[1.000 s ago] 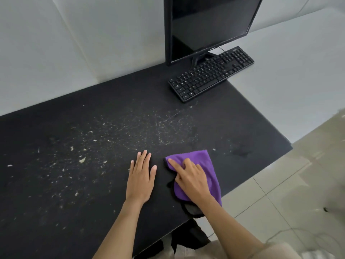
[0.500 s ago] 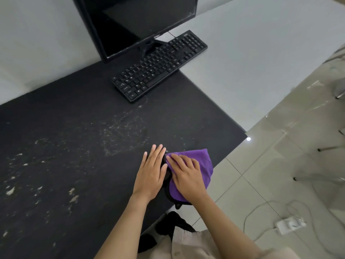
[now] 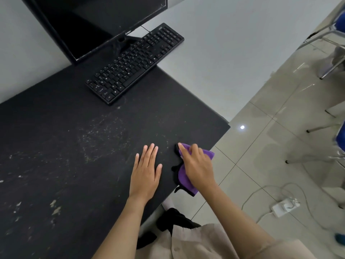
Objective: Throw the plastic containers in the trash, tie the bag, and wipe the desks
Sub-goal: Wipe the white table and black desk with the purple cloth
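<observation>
The black desk point(image 3: 78, 146) carries pale dust and crumbs across its left and middle parts. My right hand point(image 3: 197, 165) lies on a purple cloth point(image 3: 183, 179) near the desk's front right edge. Its index finger stretches forward and its other fingers curl over the bunched cloth. Part of the cloth hangs past the edge. My left hand point(image 3: 146, 171) rests flat on the desk just left of the cloth, fingers straight and together. No plastic containers or trash bag are in view.
A black keyboard point(image 3: 134, 64) and a dark monitor point(image 3: 97, 21) stand at the back, partly on a white desk point(image 3: 233, 53). On the tiled floor to the right lie a white power strip point(image 3: 283, 207) with cables, and chair legs point(image 3: 317, 128).
My right hand has dragged the cloth to the right, away from my left hand, and the cloth is more bunched. The view has swung right, showing more floor.
</observation>
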